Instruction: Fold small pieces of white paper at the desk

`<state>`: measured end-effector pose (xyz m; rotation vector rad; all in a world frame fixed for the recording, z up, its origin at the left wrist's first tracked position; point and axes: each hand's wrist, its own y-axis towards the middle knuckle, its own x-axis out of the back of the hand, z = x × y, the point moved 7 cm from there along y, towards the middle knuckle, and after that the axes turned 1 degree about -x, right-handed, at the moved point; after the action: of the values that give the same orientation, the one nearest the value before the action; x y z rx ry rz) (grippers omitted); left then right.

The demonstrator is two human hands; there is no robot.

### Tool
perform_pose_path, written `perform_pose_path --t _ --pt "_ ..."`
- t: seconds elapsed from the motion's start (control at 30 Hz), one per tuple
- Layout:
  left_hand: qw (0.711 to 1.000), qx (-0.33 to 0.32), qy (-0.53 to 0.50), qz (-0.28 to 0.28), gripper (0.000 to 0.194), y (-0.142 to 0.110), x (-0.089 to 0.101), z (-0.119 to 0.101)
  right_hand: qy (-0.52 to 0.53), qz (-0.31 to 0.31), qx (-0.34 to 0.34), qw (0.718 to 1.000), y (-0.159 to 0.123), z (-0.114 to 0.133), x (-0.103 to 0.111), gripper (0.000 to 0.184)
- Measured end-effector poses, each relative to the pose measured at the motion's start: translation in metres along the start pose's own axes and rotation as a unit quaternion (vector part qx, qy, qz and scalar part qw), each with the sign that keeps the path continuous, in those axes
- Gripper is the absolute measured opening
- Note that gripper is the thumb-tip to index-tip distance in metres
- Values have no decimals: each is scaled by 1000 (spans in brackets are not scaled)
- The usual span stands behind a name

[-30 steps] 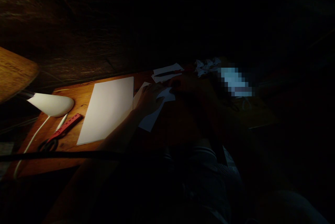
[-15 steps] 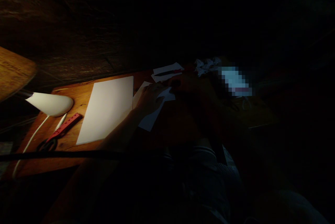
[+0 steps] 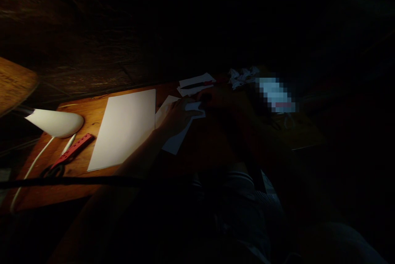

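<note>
The person's left hand (image 3: 176,116) lay over a piece of white paper (image 3: 174,144) on the wooden worktop (image 3: 69,191), touching it from above. Its grip stood apart: the thumb reached sideways, away from the fingers, which rested low over the paper. The right hand (image 3: 212,96) was a dim shape at the paper's far right end; too little light fell there to tell whether its grip was apart or together, or whether it held anything.

Against the picture from a second ago, the left thumb had stretched farther right across the paper's upper part, where more bare white had shown. The paper itself lay much as before under the hand. The whole view had slid slightly left, so the lamp base (image 3: 58,123) and the red power strip (image 3: 75,149) sat nearer that edge, their places on the worktop unchanged.

A large white sheet (image 3: 123,128) lay flat just left of the paper. Beyond the hands were some cut paper pieces (image 3: 194,79) with a slim dark object (image 3: 193,86), red at one end, across them. Crumpled paper (image 3: 242,77) lay farther right, beside a bright, pixelated patch too coarse to identify.
</note>
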<state>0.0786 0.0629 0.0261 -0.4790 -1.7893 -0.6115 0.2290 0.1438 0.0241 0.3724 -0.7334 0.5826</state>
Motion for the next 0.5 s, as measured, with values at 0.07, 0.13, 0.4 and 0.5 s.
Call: perform_pose_path --t 0.07,0.13,0.4,0.5 --pt "1000 -5 -9 -1 37 0 -1 1 -8 0 -1 1000 -1 1 1 36" --pt "1000 -7 -15 -1 37 0 -2 2 -5 6 -3 1000 -1 2 0 36" --pt "1000 -3 -24 -13 29 0 -1 1 -14 13 -19 1000 -2 4 1 40" --pt "1000 8 -29 -7 29 1 -1 1 -22 13 -11 1000 -2 4 2 39"
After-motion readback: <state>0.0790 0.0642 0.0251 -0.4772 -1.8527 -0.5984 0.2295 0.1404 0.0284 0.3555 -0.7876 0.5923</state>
